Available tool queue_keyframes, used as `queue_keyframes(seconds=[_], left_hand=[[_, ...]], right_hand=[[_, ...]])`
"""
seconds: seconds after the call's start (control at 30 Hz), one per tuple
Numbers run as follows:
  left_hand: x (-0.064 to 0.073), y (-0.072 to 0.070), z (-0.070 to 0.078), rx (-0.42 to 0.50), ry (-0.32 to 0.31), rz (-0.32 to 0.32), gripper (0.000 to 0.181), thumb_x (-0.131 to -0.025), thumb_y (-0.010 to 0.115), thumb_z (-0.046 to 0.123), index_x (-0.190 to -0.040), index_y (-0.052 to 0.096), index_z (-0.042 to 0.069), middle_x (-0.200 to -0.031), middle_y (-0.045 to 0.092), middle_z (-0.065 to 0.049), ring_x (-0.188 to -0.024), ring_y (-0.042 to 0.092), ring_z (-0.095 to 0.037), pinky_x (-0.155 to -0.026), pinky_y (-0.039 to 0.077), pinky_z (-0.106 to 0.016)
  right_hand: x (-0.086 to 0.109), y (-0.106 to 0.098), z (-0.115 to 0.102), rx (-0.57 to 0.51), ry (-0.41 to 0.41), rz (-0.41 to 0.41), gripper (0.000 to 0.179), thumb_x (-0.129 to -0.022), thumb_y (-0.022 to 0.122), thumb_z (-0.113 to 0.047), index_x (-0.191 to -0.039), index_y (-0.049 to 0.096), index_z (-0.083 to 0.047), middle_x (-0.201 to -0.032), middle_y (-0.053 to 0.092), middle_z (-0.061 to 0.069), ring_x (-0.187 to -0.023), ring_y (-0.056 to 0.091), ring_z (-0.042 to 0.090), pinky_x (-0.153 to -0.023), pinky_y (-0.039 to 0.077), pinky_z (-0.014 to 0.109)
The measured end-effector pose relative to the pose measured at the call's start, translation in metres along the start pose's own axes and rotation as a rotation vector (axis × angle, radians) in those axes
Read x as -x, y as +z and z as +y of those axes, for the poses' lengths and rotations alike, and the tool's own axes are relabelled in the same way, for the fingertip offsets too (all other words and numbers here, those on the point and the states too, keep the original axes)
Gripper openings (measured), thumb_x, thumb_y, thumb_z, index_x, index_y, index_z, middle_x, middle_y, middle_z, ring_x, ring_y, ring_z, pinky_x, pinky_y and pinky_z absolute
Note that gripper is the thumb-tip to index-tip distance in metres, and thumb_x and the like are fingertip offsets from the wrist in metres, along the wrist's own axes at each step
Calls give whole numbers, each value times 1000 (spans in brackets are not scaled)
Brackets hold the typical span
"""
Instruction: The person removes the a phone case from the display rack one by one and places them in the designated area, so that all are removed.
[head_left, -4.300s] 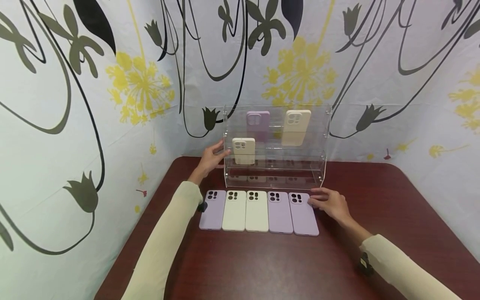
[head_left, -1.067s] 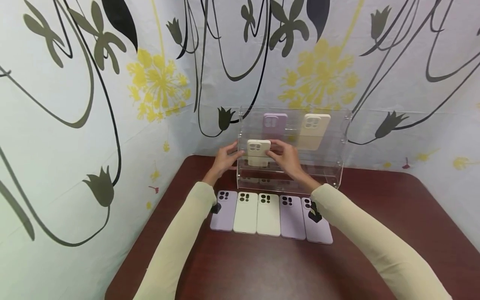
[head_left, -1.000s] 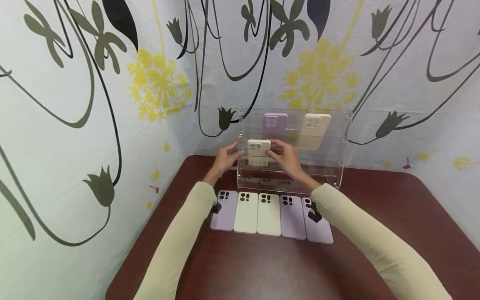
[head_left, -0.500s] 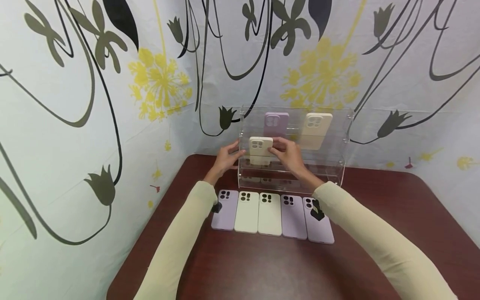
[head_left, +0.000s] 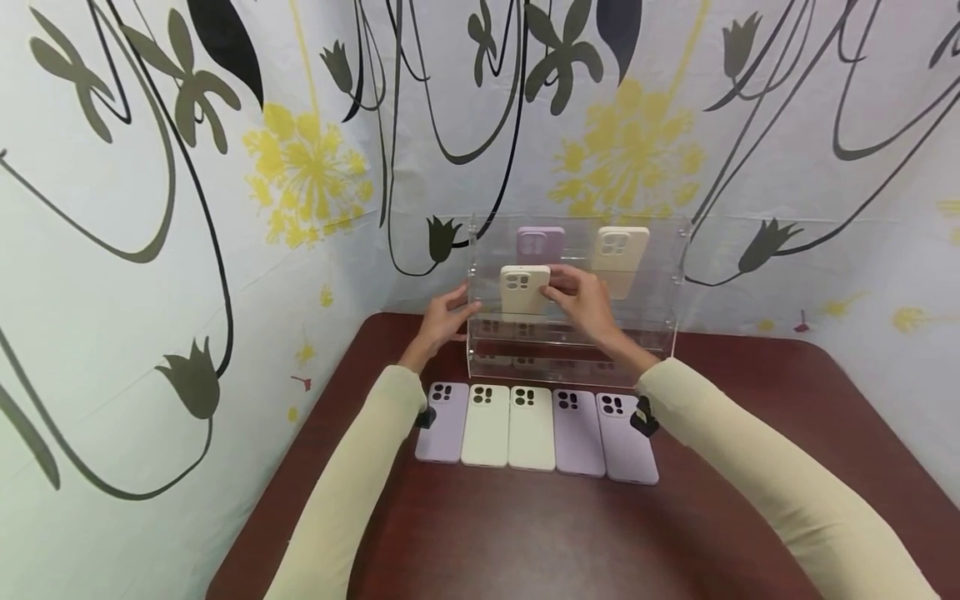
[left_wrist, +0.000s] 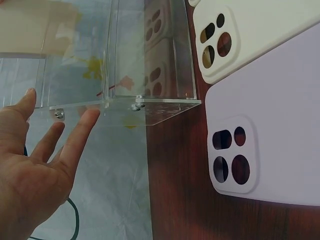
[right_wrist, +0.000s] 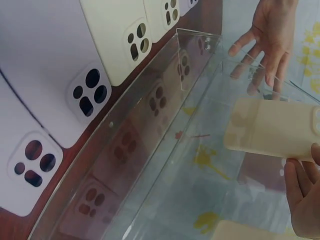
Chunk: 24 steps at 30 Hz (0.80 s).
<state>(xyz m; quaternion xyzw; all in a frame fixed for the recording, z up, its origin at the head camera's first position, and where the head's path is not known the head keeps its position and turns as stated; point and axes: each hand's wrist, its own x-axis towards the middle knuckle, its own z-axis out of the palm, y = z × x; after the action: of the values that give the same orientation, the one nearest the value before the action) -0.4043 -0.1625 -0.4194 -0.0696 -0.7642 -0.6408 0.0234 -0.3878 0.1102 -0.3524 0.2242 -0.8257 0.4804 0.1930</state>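
Note:
My right hand (head_left: 588,304) pinches a cream phone case (head_left: 523,287) by its right edge, thumb in front. The case stands upright at a middle tier of a clear acrylic display rack (head_left: 573,367), its lower part seen through a clear panel. In the right wrist view the cream case (right_wrist: 272,127) reaches across the rack, its camera cutouts at the image edge. My left hand (head_left: 437,323) is at the rack's left side panel; in the left wrist view its fingers (left_wrist: 80,137) are extended and spread, tips right at that panel.
Higher on the rack stand a purple case (head_left: 540,242) and another cream case (head_left: 621,250). Before the rack lies a row of several cases, purple at both ends (head_left: 442,425) (head_left: 628,442), with cream ones (head_left: 532,429) between, on a dark red table (head_left: 487,533). Patterned cloth hangs behind.
My right hand left the rightmost purple case in the row and took hold of the cream case in the rack, lifting it slightly up and right. My left hand stayed at the rack's side.

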Motion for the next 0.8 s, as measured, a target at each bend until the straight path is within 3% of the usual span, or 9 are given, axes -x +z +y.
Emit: queue_keyframes(seconds=[0.33, 0.5, 0.8], left_hand=[[-1, 0, -2, 8, 0, -21, 67, -102, 70, 26, -161, 40, 19, -160, 42, -23, -136, 55, -38, -91, 60, -60], [1, 0, -4, 24, -6, -17, 66, -102, 71, 26, -161, 42, 21, -159, 45, -20, -136, 56, -37, -93, 58, -63], [3, 1, -1, 16, 10, -19, 65, -103, 70, 24, -161, 41, 21, -159, 45, -19, -136, 55, -38, -93, 58, -63]], right_hand=[[6, -23, -3, -53, 10, 11, 37, -92, 79, -3, -127, 70, 3, -114, 73, 26, -104, 74, 41, -90, 63, 42], [11, -36, -7, -57, 9, 16, 36, -93, 78, -2, -128, 70, 4, -115, 73, 26, -106, 73, 41, -92, 63, 36], [20, -62, -11, 17, 8, 51, 39, -93, 79, -5, -130, 70, 1, -116, 74, 25, -104, 74, 40, -90, 63, 44]])
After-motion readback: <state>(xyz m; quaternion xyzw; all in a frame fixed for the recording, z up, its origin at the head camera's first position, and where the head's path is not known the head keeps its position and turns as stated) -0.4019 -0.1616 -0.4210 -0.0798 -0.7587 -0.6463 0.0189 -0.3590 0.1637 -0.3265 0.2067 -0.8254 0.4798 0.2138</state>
